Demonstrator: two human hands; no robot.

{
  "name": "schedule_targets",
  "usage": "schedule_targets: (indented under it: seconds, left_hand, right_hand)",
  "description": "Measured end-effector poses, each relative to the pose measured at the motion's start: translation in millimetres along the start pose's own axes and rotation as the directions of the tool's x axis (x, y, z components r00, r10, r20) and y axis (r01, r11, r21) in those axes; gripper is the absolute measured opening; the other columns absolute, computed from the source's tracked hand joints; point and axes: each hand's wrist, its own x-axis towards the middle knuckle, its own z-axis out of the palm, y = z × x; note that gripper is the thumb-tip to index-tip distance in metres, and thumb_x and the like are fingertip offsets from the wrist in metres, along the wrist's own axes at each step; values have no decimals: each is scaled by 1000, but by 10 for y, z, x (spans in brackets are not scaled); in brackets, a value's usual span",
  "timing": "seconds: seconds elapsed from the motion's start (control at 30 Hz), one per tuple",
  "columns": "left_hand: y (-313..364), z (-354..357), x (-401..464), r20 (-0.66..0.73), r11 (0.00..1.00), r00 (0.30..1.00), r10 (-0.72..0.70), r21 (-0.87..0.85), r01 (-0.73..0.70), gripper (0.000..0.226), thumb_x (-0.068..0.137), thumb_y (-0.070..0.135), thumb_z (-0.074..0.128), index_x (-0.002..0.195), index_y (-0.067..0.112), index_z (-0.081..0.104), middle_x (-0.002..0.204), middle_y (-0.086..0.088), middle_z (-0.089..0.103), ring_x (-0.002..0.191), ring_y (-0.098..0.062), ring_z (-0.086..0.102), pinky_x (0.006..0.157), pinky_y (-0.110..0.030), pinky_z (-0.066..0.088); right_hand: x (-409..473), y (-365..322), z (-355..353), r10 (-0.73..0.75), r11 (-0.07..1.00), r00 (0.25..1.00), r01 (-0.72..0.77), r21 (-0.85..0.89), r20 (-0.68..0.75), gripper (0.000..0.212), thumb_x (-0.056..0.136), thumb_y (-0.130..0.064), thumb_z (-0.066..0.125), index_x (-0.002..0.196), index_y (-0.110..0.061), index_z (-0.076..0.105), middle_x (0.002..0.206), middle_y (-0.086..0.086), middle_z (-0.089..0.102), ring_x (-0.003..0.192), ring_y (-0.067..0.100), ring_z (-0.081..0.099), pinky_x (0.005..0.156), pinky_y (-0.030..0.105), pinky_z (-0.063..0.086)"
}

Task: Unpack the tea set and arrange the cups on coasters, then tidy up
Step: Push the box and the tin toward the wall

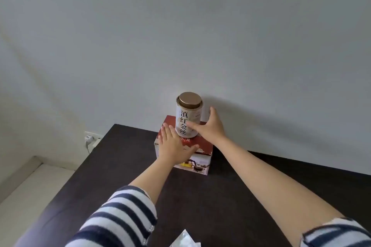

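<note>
A red and white tea set box stands on the dark table against the wall. On top of it stands a white tea tin with a bronze lid and black characters. My right hand reaches around the tin's right side, thumb across its front and fingers spread behind; whether it touches is unclear. My left hand lies flat on the box's top left, fingers straight.
A grey wall rises right behind the box. A white wall socket with a plug sits low at the left, past the table's edge. A crumpled clear plastic wrapper lies at the table's near edge.
</note>
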Motion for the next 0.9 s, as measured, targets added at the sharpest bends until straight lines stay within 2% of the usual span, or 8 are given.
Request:
schedule_targets:
  seconds: [0.13, 0.23, 0.33, 0.5, 0.67, 0.77, 0.9]
  left_hand:
    - [-46, 163, 172, 67, 999, 997, -45, -21, 46, 119, 73, 86, 27, 147, 1, -13, 154, -19, -23, 142, -32, -22, 117, -46, -3]
    - [-45, 299, 231, 35, 999, 998, -50, 1, 50, 118, 74, 86, 23, 146, 1, -15, 153, -19, -24, 141, -32, -23, 116, -45, -7]
    - [-72, 377, 245, -16, 999, 999, -35, 7, 35, 121, 71, 87, 26, 147, 0, -13, 154, -20, -22, 142, -32, -21, 115, -43, -8]
    - [-95, 398, 243, -22, 999, 999, -36, 33, 37, 123, 68, 90, 23, 147, 2, -12, 155, -18, -19, 143, -32, -18, 115, -43, -6]
    - [-113, 407, 241, -23, 997, 999, -32, 63, 33, 126, 65, 92, 18, 147, 2, -12, 156, -19, -17, 144, -33, -14, 115, -44, -3]
    - [-113, 407, 231, -25, 995, 999, -27, 99, 29, 126, 66, 92, 16, 147, 0, -10, 156, -20, -15, 144, -34, -13, 116, -46, 0]
    - [-105, 408, 233, -23, 992, 999, -31, 123, 34, 126, 65, 92, 15, 147, 0, -9, 156, -20, -14, 144, -34, -11, 117, -46, 2]
  right_hand:
    - [212, -42, 233, -44, 997, 996, 49, 63, -79, 91, 57, -37, 90, 130, -18, 41, 128, -1, 52, 121, 16, 50, 88, 20, 40]
    - [334, -15, 371, -47, 992, 991, 61, 110, -126, 84, 56, -30, 91, 125, -19, 44, 115, -9, 54, 109, 9, 53, 75, 6, 38]
    - [357, 2, 459, -37, 993, 986, 55, 109, -162, 75, 60, -28, 89, 119, -15, 46, 111, -5, 56, 105, 12, 58, 67, 5, 39]
    - [278, 56, 279, -72, 987, 976, 99, 125, -205, 81, 58, -29, 91, 123, -15, 45, 116, -5, 58, 101, 7, 57, 74, 8, 42]
    - [26, 377, -399, -49, 988, 943, 95, 123, -329, 81, 60, -27, 90, 125, -15, 44, 113, -9, 56, 101, 5, 56, 75, 6, 42]
    - [-210, 781, -878, -5, 995, 911, 45, 87, -412, 84, 59, -28, 91, 127, -15, 44, 117, -7, 56, 104, 8, 55, 84, 19, 46]
    - [-535, 1425, -1438, 89, 996, 847, -92, 21, -524, 87, 52, -31, 93, 125, -15, 48, 122, 2, 56, 110, 15, 57, 92, 32, 50]
